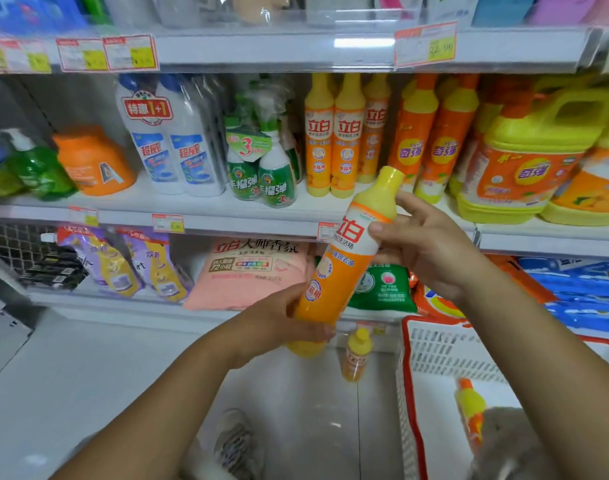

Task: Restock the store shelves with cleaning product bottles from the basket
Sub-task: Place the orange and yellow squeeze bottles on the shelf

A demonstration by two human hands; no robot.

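Note:
I hold an orange and yellow dish-soap bottle [348,258] tilted in front of the middle shelf [226,206], cap pointing up and right. My left hand [282,323] grips its lower end. My right hand [424,244] holds its upper part, thumb on the label. Matching bottles [334,140] stand in a row on that shelf just above. A white basket with a red rim [434,348] sits at lower right with one orange-yellow bottle [471,410] lying inside. A small orange bottle [356,355] stands on the floor beside the basket.
White toilet-cleaner bottles [171,140], green spray bottles [261,168] and large yellow jugs [524,157] fill the middle shelf. Bags of detergent [251,271] lie on the bottom shelf. A grey cloth [510,441] lies in the basket. My shoe [237,441] is on the pale floor.

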